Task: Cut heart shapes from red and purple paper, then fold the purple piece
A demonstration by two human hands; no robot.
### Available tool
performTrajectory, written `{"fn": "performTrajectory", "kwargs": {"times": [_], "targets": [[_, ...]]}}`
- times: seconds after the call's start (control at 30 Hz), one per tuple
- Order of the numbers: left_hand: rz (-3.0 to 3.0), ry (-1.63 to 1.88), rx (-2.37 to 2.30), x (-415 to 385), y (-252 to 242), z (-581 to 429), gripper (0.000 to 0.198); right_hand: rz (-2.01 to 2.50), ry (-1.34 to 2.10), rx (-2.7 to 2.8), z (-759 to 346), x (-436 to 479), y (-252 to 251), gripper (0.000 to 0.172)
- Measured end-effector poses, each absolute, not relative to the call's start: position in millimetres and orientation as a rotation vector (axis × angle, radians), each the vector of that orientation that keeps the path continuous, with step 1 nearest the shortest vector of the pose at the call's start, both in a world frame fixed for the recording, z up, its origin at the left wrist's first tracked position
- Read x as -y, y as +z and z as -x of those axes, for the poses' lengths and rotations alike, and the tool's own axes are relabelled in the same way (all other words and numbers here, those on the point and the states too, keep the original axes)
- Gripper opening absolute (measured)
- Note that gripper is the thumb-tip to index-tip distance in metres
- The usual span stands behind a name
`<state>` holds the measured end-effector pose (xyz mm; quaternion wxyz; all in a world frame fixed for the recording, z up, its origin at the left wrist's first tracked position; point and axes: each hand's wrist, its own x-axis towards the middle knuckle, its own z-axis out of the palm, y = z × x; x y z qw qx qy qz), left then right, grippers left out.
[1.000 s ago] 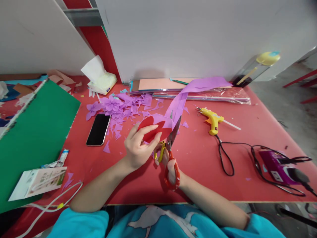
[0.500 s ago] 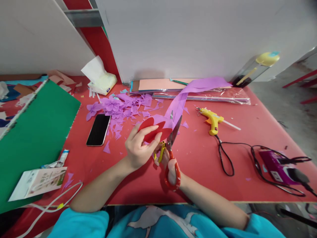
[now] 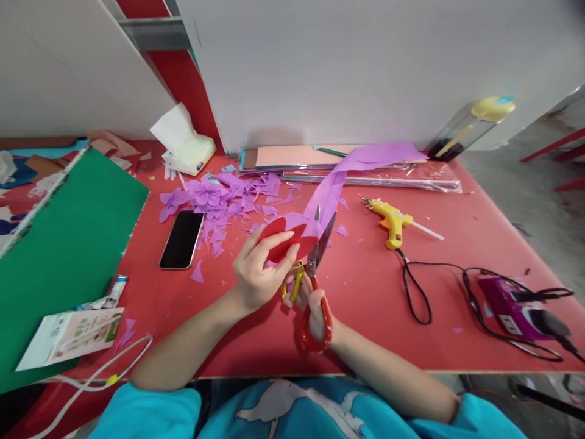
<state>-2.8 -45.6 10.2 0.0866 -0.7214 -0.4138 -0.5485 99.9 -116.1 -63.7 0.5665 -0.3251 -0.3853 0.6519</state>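
Observation:
My left hand (image 3: 258, 274) pinches a red oval piece (image 3: 287, 241) against a long purple paper strip (image 3: 338, 177), thumb on top of the red piece. My right hand (image 3: 313, 311) grips scissors (image 3: 315, 268) with red and yellow handles, fingers through the loops. The blades are parted and point up along the right edge of the red piece, where the purple paper shows. The strip trails back to the stack of sheets at the wall.
Purple paper scraps (image 3: 228, 198) and a black phone (image 3: 181, 239) lie to the left. A yellow glue gun (image 3: 392, 221) with a black cord, a purple device (image 3: 512, 305), a green board (image 3: 68, 244), a tissue pack (image 3: 187, 146) and stacked coloured sheets (image 3: 320, 161) are on the red table (image 3: 393, 341).
The scissor handles have spread slightly and the blades have opened a little wider. Both hands stay in nearly the same place.

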Motion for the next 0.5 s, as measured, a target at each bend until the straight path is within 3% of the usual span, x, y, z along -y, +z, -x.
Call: {"fn": "performTrajectory", "kwargs": {"times": [0.5], "targets": [[2.189, -1.530, 1.158, 41, 22, 8, 0.023, 0.799, 1.539, 0.933, -103, 112, -57, 0.061]]}}
